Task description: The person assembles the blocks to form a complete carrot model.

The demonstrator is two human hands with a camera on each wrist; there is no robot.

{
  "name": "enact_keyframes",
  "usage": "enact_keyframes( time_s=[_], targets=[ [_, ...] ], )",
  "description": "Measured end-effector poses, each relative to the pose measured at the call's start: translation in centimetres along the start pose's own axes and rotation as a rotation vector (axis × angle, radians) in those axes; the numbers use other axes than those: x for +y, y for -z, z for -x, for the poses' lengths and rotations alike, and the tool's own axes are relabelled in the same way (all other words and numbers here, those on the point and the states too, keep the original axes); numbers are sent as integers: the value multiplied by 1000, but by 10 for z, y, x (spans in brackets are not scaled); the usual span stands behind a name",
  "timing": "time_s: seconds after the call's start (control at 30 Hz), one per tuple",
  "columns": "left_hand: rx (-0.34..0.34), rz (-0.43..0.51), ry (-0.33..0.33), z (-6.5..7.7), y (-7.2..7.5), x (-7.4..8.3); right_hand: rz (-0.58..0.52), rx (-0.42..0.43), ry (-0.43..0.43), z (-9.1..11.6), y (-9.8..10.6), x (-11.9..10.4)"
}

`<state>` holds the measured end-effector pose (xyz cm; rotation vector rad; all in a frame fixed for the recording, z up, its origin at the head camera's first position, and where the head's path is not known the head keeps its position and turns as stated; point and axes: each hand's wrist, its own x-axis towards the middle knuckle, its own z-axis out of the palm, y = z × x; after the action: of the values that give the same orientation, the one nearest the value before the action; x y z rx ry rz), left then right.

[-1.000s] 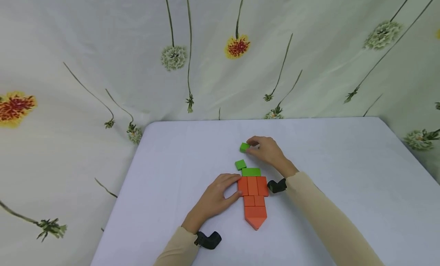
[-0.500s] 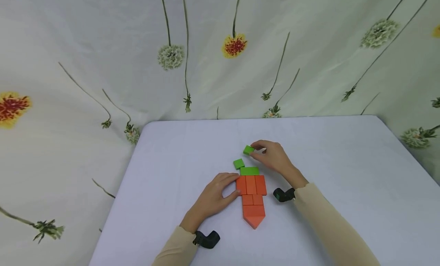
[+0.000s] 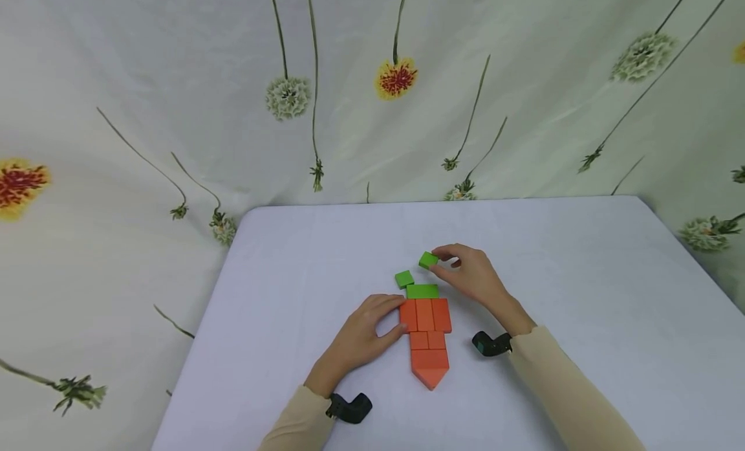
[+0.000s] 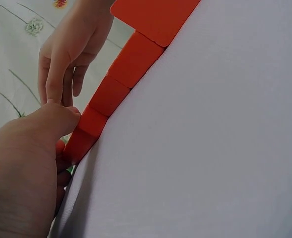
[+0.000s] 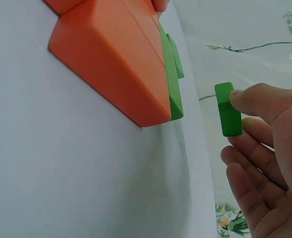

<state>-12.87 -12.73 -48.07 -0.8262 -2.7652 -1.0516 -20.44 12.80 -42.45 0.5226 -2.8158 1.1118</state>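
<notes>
Orange blocks (image 3: pixel 425 316) lie together on the white table, narrowing to a pointed orange block (image 3: pixel 431 377) at the near end. A green rectangular block (image 3: pixel 422 291) touches their far edge. Off its far left corner lies a small green block (image 3: pixel 404 279), turned at an angle. My right hand (image 3: pixel 470 270) pinches another small green block (image 5: pixel 229 110) between thumb and fingers, above and beyond the row. My left hand (image 3: pixel 362 328) rests at the left side of the orange blocks, its thumb and fingertips touching the leftmost one. In the left wrist view, its fingertips are partly hidden.
The white-covered table (image 3: pixel 314 250) ends at a flower-printed cloth (image 3: pixel 349 127) behind it. A black wrist camera (image 3: pixel 351 409) sits at the left wrist and another black camera (image 3: pixel 491 343) at the right, close to the tabletop.
My right hand has moved right and nearer with the small green block between its fingers. The left hand and the blocks on the table stay as they were.
</notes>
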Motion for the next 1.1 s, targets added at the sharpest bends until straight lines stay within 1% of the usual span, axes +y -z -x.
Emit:
enact_keyframes(
  time_s=[0.2, 0.33, 0.47, 0.6, 0.8, 0.97, 1.1],
  targets=[
    [7, 7, -15, -1, 2, 1, -20, 38, 22, 6, 0, 1],
    [9, 10, -13, 0, 3, 1, -32, 45, 14, 11, 0, 2],
    [5, 14, -7, 0, 3, 2, -32, 54, -4, 17, 0, 5],
    [-6, 8, 8, 0, 3, 3, -24, 64, -39, 22, 0, 7],
    [-11, 2, 12, -2, 2, 3, -35, 52, -73, 25, 0, 12],
    [9, 8, 5, -2, 3, 3, -20, 54, -57, 27, -4, 18],
    [2, 11, 12, -1, 2, 3, 5, 32, -50, 30, -8, 22]
  ],
)
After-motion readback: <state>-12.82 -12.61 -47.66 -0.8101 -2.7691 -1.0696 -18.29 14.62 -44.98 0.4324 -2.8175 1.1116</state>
